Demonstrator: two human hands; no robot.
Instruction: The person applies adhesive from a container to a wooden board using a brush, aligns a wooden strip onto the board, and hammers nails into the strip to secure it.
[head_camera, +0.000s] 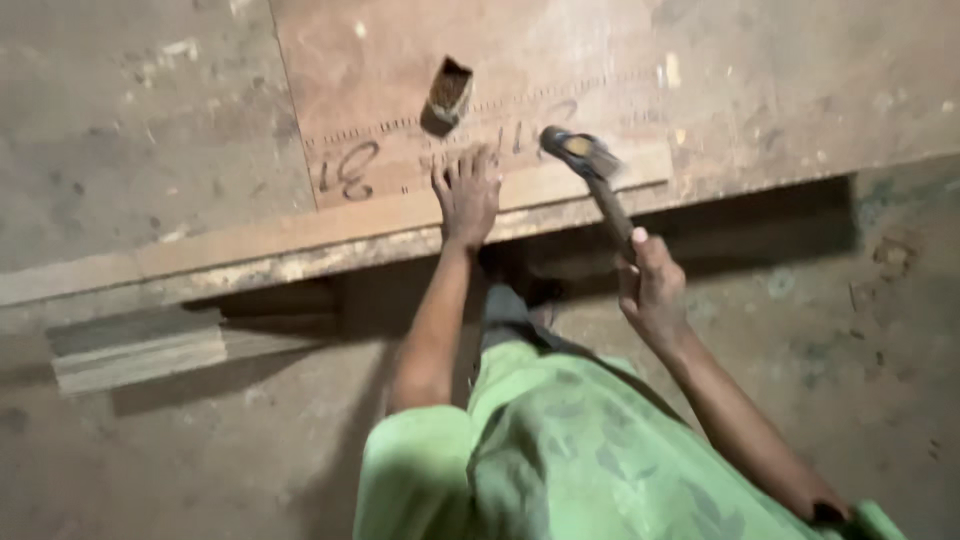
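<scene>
My left hand (466, 196) lies flat, fingers apart, on a pale wooden strip (300, 228) that runs along the near edge of a brown plywood board (560, 50). My right hand (651, 290) grips the wooden handle of a hammer (592, 165). The hammer's metal head hangs blurred just above the strip, a little to the right of my left fingers. Whether anything small sits under my left fingertips is hidden.
A small open box (450, 90) stands on the board just beyond my left hand. Handwritten marks and a dotted line cross the board. Short grey planks (140, 350) lie on the dusty concrete floor (820, 330) at the lower left. My green shirt (570, 450) fills the bottom centre.
</scene>
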